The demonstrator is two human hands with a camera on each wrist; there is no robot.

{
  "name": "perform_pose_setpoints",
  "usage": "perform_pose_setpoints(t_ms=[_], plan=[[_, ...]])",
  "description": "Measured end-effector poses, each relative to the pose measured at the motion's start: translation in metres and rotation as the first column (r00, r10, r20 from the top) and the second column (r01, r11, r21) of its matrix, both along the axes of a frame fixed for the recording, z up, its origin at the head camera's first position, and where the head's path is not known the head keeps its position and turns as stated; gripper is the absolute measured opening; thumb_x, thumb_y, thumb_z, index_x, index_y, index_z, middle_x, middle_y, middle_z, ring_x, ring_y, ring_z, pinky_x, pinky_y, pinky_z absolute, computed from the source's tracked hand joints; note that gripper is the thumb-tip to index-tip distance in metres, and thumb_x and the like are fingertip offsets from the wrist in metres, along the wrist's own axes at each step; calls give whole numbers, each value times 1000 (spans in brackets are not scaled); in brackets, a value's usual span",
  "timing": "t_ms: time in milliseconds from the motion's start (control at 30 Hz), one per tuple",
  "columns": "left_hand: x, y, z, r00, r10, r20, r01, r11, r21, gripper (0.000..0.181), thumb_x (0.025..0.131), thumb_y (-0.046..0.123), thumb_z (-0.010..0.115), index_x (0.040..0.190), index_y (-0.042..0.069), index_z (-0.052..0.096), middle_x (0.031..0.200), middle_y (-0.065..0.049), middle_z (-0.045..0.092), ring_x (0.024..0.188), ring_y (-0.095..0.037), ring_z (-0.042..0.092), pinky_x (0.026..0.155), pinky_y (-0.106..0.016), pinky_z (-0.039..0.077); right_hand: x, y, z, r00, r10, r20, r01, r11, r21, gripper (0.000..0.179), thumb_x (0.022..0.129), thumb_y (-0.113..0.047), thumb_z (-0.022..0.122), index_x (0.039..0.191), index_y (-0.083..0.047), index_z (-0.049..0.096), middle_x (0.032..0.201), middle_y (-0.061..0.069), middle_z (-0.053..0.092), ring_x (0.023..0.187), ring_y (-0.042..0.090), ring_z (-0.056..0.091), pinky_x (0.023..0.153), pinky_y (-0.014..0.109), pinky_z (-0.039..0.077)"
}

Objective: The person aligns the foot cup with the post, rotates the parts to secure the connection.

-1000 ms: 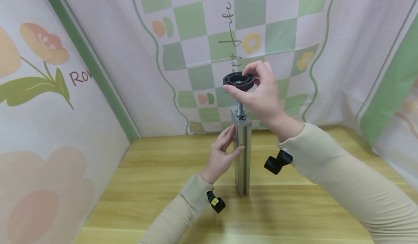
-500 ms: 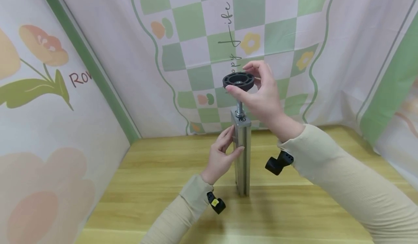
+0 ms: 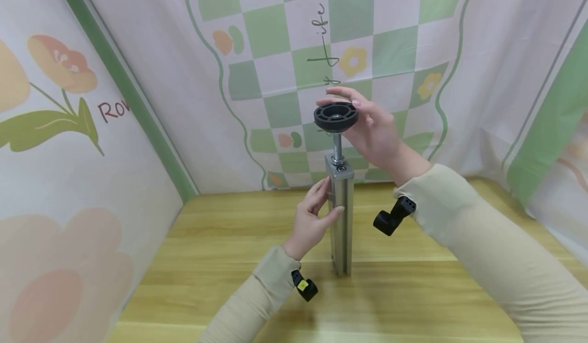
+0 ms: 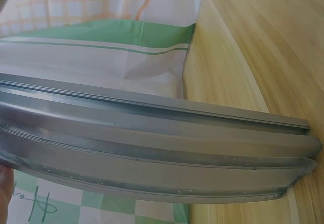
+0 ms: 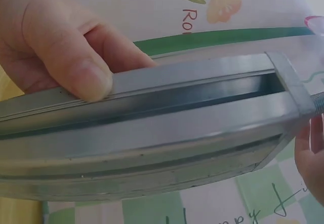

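Observation:
An upright aluminium profile (image 3: 342,220) stands on the wooden table, its end cap uppermost. From the cap rises a threaded rod (image 3: 337,148) that bears a round black levelling foot (image 3: 336,124). My left hand (image 3: 310,225) grips the profile partway up, thumb on the near side and fingers on the left; that thumb (image 5: 88,77) also shows in the right wrist view. Round the back and right of the foot's rim curl the fingers and thumb of my right hand (image 3: 374,133). In the left wrist view the profile (image 4: 152,143) spans the frame.
The wooden table (image 3: 220,276) reaches back to a curtain (image 3: 271,98) with a green checked print. At the left stands a white panel (image 3: 92,179) with printed flowers. Both wrists carry black camera mounts (image 3: 390,220).
My right hand has turned around the foot: its thumb has gone from the front left to the right, its fingers further behind the rim. The left hand and profile stay put.

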State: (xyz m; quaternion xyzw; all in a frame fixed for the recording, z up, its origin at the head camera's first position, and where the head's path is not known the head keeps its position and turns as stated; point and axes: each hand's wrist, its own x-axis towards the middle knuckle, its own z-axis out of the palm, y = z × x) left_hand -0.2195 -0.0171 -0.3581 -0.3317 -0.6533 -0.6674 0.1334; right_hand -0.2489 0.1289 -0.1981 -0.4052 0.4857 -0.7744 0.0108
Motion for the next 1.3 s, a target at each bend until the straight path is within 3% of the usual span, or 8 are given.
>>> perform_pose_setpoints(t_ms=[167, 367, 567, 900, 1067, 1300], plan=[[-1, 1, 0, 1000, -4, -4, 4, 1000, 9, 60, 84, -12, 62, 137, -12, 35, 143, -29, 36, 131, -40, 41, 111, -30, 38, -1, -1, 0, 993, 110, 43, -110, 994, -13, 37, 90, -24, 41, 124, -12, 49, 119, 8, 57, 109, 19, 53, 99, 27, 43], [0, 1, 0, 1000, -2, -12, 2, 1000, 11, 60, 85, -10, 63, 138, -12, 35, 143, -29, 36, 130, -41, 41, 111, -32, 38, -3, -1, -2, 988, 143, 54, -140, 989, -51, 39, 80, -25, 52, 116, -13, 58, 120, 7, 59, 108, 20, 53, 97, 28, 44], [1, 0, -1, 1000, -1, -8, 1, 1000, 10, 60, 84, -12, 62, 137, -12, 35, 143, -29, 37, 130, -40, 41, 111, -31, 37, -4, -1, -4, 989, 133, 63, -129, 989, -69, 38, 77, -24, 55, 113, -11, 61, 118, 7, 62, 106, 20, 56, 95, 28, 45], [0, -1, 0, 1000, -7, -13, 7, 1000, 1, 59, 85, -9, 63, 137, -12, 35, 143, -28, 36, 131, -39, 41, 111, -32, 38, -4, -3, -6, 995, 97, -31, -99, 992, -72, 32, 84, -22, 47, 109, -11, 63, 114, 8, 63, 106, 20, 56, 97, 28, 43], [1, -1, 0, 1000, -11, -4, 11, 1000, -5, 59, 86, -7, 63, 138, -11, 35, 144, -28, 36, 132, -38, 39, 111, -31, 38, -1, -3, -7, 998, 44, -47, -47, 997, -63, 30, 85, -24, 46, 107, -13, 63, 112, 7, 64, 107, 20, 56, 96, 28, 41], [1, -1, 0, 1000, -10, -4, 10, 1000, 7, 59, 86, -7, 63, 138, -11, 36, 144, -28, 36, 131, -39, 40, 111, -32, 38, -4, -3, -9, 997, 40, -67, -44, 997, -62, 30, 86, -24, 45, 109, -13, 62, 112, 7, 64, 109, 20, 56, 97, 28, 41]])
